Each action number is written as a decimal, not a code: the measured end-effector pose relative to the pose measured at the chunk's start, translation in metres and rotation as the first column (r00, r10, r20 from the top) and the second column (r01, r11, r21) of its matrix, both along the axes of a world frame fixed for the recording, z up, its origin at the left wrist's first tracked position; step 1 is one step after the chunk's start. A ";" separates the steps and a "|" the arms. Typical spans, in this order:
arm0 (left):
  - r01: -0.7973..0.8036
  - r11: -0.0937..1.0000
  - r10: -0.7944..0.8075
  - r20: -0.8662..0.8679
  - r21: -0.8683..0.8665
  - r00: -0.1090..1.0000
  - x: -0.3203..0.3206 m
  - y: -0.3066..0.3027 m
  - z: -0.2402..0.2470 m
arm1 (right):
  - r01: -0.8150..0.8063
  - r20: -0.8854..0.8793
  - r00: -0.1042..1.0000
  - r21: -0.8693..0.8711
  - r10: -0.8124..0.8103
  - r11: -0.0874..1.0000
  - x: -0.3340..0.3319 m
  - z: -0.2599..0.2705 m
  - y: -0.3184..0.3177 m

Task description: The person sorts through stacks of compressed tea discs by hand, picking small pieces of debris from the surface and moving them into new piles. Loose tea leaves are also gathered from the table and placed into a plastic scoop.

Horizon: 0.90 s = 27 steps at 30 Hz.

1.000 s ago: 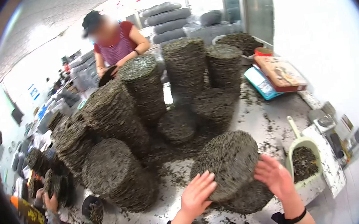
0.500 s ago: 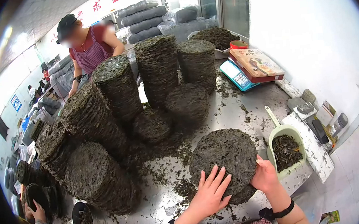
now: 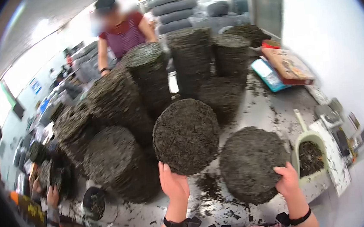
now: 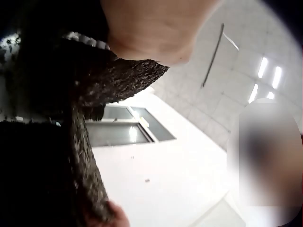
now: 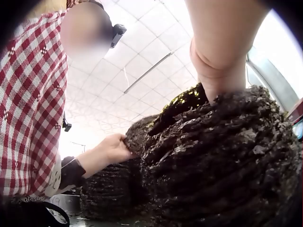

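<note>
A round disc of dried dark seaweed [image 3: 186,137] is raised and tilted in front of my left hand [image 3: 174,184], which grips its lower left edge. To its right, a second round seaweed disc [image 3: 253,165] is held at its right edge by my right hand [image 3: 287,181], the thumb over the upper face. In the right wrist view, my left hand [image 5: 113,149] pinches the rim of its disc beyond a thick layered seaweed mass [image 5: 227,156]. The left wrist view shows fingers of my right hand [image 4: 118,215] at the edge of a thin disc.
Tall round seaweed stacks [image 3: 192,60] stand at the back, with a leaning stack [image 3: 112,158] at left. A pale green dustpan [image 3: 309,156] of scraps, a box [image 3: 288,65] on a blue scale [image 3: 267,73], and a dark-filled container [image 3: 94,202] surround the work. Another person [image 3: 123,36] stands opposite.
My left hand, earlier flat on the seaweed, has moved left with one disc. My right hand stays at the right with the other disc. The head view has shifted.
</note>
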<state>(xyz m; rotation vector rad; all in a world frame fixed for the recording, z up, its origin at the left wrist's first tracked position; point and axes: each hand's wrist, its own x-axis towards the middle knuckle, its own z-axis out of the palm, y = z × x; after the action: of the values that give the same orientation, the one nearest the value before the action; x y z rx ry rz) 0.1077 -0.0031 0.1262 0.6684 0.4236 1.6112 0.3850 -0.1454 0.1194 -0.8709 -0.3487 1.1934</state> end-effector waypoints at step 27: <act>0.191 0.889 -0.119 0.192 -0.417 0.974 -0.040 -0.005 -0.027 | -0.056 0.783 -0.516 0.375 -0.348 0.925 0.004 0.052 0.018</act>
<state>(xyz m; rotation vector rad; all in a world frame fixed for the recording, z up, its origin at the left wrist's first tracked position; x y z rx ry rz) 0.0675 -0.0086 0.0995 0.2229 0.5719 1.3434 0.3894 -0.1272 0.1712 -1.5375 -1.8240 -0.5450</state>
